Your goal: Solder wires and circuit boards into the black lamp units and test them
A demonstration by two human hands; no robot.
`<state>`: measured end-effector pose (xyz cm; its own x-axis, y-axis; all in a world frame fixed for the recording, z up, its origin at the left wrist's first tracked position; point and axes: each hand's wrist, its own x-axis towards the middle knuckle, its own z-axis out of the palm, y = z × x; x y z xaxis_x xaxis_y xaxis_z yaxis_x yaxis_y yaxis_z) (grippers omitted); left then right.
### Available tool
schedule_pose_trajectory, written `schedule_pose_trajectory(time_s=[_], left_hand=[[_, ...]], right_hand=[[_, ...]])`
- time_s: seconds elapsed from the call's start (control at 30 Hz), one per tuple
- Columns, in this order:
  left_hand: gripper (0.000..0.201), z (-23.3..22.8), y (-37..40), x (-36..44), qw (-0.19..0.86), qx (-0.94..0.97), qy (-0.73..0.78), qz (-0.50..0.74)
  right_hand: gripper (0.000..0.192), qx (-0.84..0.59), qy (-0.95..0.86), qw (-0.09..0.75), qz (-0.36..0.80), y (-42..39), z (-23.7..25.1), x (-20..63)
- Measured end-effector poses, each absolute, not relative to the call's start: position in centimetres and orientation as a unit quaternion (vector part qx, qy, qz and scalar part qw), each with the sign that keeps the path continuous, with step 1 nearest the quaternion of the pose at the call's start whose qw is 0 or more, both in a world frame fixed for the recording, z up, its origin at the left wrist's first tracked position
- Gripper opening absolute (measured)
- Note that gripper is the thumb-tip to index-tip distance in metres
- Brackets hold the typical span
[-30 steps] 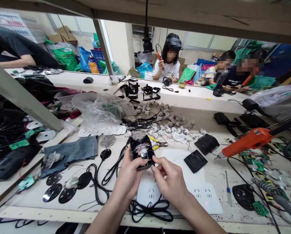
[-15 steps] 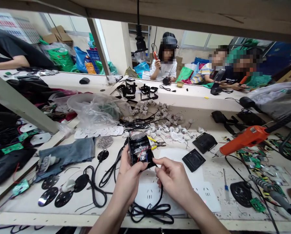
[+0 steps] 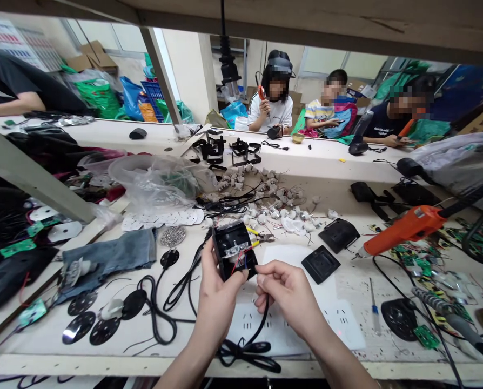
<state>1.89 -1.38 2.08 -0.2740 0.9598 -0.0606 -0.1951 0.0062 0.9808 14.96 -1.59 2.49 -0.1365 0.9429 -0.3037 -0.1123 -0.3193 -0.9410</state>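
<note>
Black housing (image 3: 233,248) gripped by left hand (image 3: 219,297); right hand (image 3: 288,294) just beside, pinching its black cord (image 3: 261,319).

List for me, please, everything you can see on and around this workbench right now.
Open black plastic housing: one, red and blue wires inside, in left hand.
Black power cord: one, coiled at bench front edge, pinched by right hand.
Orange glue gun: one, right of centre.
Black square plates: two, centre right.
Small white parts: many, mid bench.
Clear plastic bag: one, left.
Blue denim cloth: one, left.
Co-workers: several, far bench.
Left hand: gripping housing.
Right hand: holding cord.
</note>
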Motion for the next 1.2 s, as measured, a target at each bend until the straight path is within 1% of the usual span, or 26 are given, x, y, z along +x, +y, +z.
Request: schedule_pose_trajectory(time_s=[0.17, 0.23, 0.33, 0.4, 0.47, 0.53, 0.57, 0.67, 0.77, 1.0, 1.2], left_hand=[[0.082, 1.9, -1.7, 2.0, 0.436, 0.405, 0.542, 0.593], [0.083, 1.9, -1.8, 2.0, 0.445, 0.399, 0.541, 0.591], [0.081, 2.1, -1.8, 2.0, 0.482, 0.363, 0.526, 0.599], [0.08, 2.5, -1.7, 2.1, 0.506, 0.335, 0.512, 0.607], [0.078, 3.0, -1.6, 2.2, 0.534, 0.305, 0.5, 0.61], [0.077, 3.5, -1.4, 2.2, 0.56, 0.272, 0.494, 0.607], [0.075, 3.7, -1.4, 2.2, 0.571, 0.257, 0.493, 0.604], [0.075, 3.9, -1.2, 2.0, 0.6, 0.22, 0.494, 0.59], [0.079, 3.7, -1.0, 1.7, 0.623, 0.2, 0.492, 0.574], [0.083, 3.7, -1.0, 0.9, 0.64, 0.222, 0.484, 0.554], [0.079, 3.3, -1.2, 0.6, 0.644, 0.234, 0.481, 0.547]], right_hand=[[0.035, -0.488, -0.376, 0.415, 0.67, -1.3, 2.6, 15.6], [0.035, -0.492, -0.387, 0.415, 0.66, -1.5, 2.4, 15.6], [0.032, -0.511, -0.428, 0.425, 0.613, -2.0, 2.1, 15.3], [0.022, -0.515, -0.492, 0.448, 0.54, -2.4, 2.0, 15.2], [0.016, -0.497, -0.608, 0.459, 0.415, -2.7, 2.0, 15.2], [0.021, -0.465, -0.711, 0.44, 0.291, -2.9, 1.8, 15.3], [0.023, -0.457, -0.737, 0.425, 0.26, -3.0, 1.7, 15.3], [0.018, -0.47, -0.736, 0.397, 0.282, -3.0, 1.4, 15.3], [0.018, -0.476, -0.729, 0.39, 0.301, -3.0, 1.2, 15.4], [0.02, -0.436, -0.792, 0.356, 0.235, -3.1, 2.3, 15.9], [0.023, -0.413, -0.785, 0.359, 0.29, -2.7, 3.0, 16.4]])
